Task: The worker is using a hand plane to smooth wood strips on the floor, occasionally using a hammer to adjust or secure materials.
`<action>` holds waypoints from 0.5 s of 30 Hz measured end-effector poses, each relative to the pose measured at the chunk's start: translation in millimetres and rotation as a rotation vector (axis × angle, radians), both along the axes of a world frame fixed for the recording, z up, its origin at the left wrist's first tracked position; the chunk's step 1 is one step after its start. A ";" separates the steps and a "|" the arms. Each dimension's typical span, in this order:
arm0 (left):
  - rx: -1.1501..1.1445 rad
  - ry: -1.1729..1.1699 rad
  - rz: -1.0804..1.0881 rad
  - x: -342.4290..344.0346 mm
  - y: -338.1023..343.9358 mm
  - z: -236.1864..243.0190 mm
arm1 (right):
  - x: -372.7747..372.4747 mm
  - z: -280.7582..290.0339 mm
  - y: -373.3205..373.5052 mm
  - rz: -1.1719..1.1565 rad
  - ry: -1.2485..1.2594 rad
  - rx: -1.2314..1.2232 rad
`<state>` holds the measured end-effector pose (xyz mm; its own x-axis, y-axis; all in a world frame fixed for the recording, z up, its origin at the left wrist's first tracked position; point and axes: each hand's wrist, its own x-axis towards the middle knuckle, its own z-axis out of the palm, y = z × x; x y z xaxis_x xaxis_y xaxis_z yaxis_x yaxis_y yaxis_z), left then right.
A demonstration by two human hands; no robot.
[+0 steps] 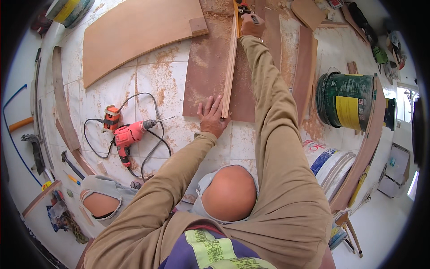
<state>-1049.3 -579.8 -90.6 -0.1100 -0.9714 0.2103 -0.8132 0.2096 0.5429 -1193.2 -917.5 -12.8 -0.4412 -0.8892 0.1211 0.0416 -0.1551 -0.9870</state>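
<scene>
A long plywood strip stands on edge over a reddish-brown board dusted with wood shavings. My left hand lies at the strip's near end, fingers stretched out over the board, the thumb side against the wood. Far ahead, my right hand is closed round the handle of a yellow and red hand plane at the strip's far end. Part of the tool is cut off by the picture's upper edge.
A red power drill with its cord lies left of my left arm. Beyond it rests a large curved plywood panel. A green bucket and a white bucket stand at right, beside a leaning plank. A hammer lies left.
</scene>
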 end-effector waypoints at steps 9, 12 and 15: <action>0.092 -0.129 -0.032 16.1 -4.6 5.4 | 29.7 12.1 391.7 0.122 -0.042 0.207; 0.118 -0.079 -0.036 25.5 0.9 7.6 | 31.1 -4.1 293.8 0.112 -0.072 0.136; 0.048 -0.033 0.023 17.2 0.2 10.6 | 11.0 -7.3 102.0 0.116 -0.159 0.031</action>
